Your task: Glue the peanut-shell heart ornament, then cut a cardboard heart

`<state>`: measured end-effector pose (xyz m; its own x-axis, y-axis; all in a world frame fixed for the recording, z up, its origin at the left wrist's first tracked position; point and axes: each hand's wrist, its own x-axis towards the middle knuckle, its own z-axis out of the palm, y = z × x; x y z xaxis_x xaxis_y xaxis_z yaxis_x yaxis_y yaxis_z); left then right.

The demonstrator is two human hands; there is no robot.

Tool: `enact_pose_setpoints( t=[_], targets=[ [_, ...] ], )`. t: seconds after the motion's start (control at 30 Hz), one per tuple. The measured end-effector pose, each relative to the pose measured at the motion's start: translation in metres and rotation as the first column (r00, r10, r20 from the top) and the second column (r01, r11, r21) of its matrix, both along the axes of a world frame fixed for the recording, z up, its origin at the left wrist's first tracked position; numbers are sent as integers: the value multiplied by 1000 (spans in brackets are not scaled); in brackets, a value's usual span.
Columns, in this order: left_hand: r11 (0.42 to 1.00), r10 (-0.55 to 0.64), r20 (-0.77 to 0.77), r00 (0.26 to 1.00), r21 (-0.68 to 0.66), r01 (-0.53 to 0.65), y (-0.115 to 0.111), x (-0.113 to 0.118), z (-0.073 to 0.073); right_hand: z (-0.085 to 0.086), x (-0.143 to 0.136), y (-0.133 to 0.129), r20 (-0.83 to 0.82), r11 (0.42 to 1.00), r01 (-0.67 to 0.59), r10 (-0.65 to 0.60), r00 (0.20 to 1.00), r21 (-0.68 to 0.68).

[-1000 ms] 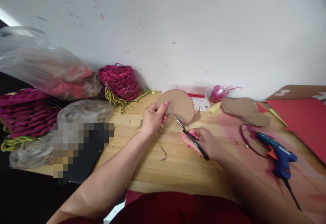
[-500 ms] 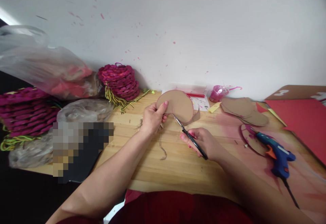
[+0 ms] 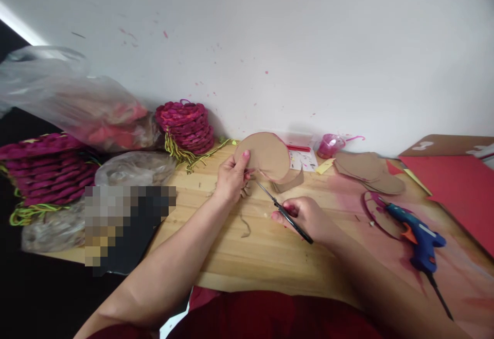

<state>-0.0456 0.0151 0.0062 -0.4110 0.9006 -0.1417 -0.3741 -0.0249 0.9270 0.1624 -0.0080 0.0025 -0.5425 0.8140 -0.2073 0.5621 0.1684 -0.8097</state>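
Note:
My left hand (image 3: 230, 177) pinches a round brown cardboard piece (image 3: 266, 154) at its lower left edge, thumb on top. My right hand (image 3: 299, 216) is closed around the handles of black-handled scissors (image 3: 283, 210). Their blades point up and left, just below the cardboard's lower edge and apart from it. A thin curved cardboard strip (image 3: 290, 182) hangs below the disc's lower right side. Beneath my left hand, a narrow curled scrap (image 3: 246, 226) lies on the wooden table (image 3: 231, 256).
Brown cardboard pieces (image 3: 363, 166) lie stacked at right, near a blue glue gun (image 3: 419, 238) and red sheets (image 3: 455, 184). A pink-stained cup (image 3: 330, 145) stands by the wall. Purple braided baskets (image 3: 185, 127) and plastic bags (image 3: 73, 92) occupy the left side.
The scissors have moved slightly down, away from the cardboard's edge. The disc has turned in my left hand, and more of the cut strip shows below it. The view has shifted a little.

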Motion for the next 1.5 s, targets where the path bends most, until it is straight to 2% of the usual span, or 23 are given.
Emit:
enact_pose_setpoints(
  t=[0.1, 0.2, 0.27, 0.33, 0.53, 0.73, 0.8, 0.9, 1.0, 1.07, 1.13, 1.17, 1.23, 1.3, 1.37, 1.43, 1.5],
  targets=[
    [1000, 7, 26, 1000, -31, -6, 1, -2, 2, -1, 1, 0, -184, 992, 122, -125, 975, -27],
    [999, -24, 41, 999, -28, 25, -1, -2, 2, -2, 3, 5, -357, 940, 325, -339, 871, -99],
    [998, -51, 40, 998, -19, 52, -2, -2, 1, -3, 4, 11, -411, 903, 409, -426, 806, -135],
    [997, -70, 25, 997, -19, 71, -4, 0, 0, -4, 5, 17, -433, 882, 442, -467, 771, -166],
    [990, -137, -23, 990, -12, 137, -9, 8, -3, -6, 4, 23, -530, 883, 413, -465, 709, -222],
    [954, -296, -11, 955, -57, 294, -15, 13, -4, -6, 9, 30, -634, 902, 360, -426, 645, -239],
    [913, -402, 14, 916, -64, 402, -16, 11, -3, -4, 12, 34, -653, 897, 377, -431, 623, -232],
    [818, -571, 15, 821, -80, 570, -19, 10, -2, 0, 17, 39, -672, 876, 421, -460, 580, -236],
    [772, -635, -93, 767, -47, 634, -20, 9, -4, 2, 19, 41, -703, 878, 409, -455, 546, -250],
    [799, -587, -204, 783, 6, 601, -19, 9, -5, 4, 20, 41, -725, 895, 353, -431, 537, -271],
    [860, -457, -315, 832, 80, 503, -15, 7, -6, 6, 19, 38, -724, 898, 262, -440, 531, -354],
    [885, -381, -357, 853, 128, 448, -13, 5, -6, 7, 18, 37, -711, 885, 205, -458, 533, -417],
    [896, -262, -393, 882, 240, 373, -10, 1, -5, 9, 14, 31, -664, 829, 78, -496, 560, -554],
    [877, -215, -387, 897, 328, 351, -8, -3, -3, 9, 10, 25, -613, 759, -38, -494, 617, -650],
    [874, -207, -338, 918, 358, 328, -8, -6, -2, 5, 7, 21, -575, 726, -102, -442, 689, -680],
    [915, -182, -237, 954, 316, 253, -7, -6, -1, 1, 6, 20, -566, 751, -99, -397, 723, -653],
    [958, -138, -130, 982, 235, 166, -6, -4, -1, -4, 8, 22, -552, 809, -11, -390, 737, -587]
  ],
)
